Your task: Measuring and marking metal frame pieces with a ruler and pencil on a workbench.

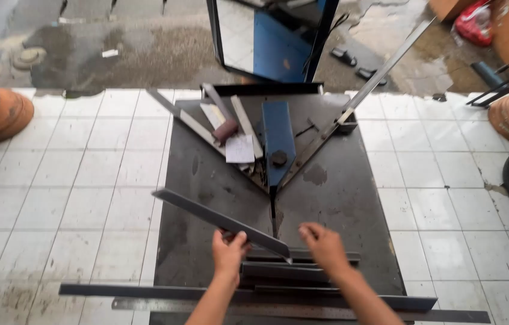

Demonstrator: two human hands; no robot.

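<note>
While left hand (228, 253) grips metal strip (221, 221), forearms cut off

Plate (206, 180): lies flat on the tiled floor (56, 180).
Jig (278, 141): on the plate's far half.
Bar (221, 221): above the plate's near half, slanting left, held by left hand (228, 253).
Right hand (323, 242): right of the bar, over stacked strips (284, 272).
</note>
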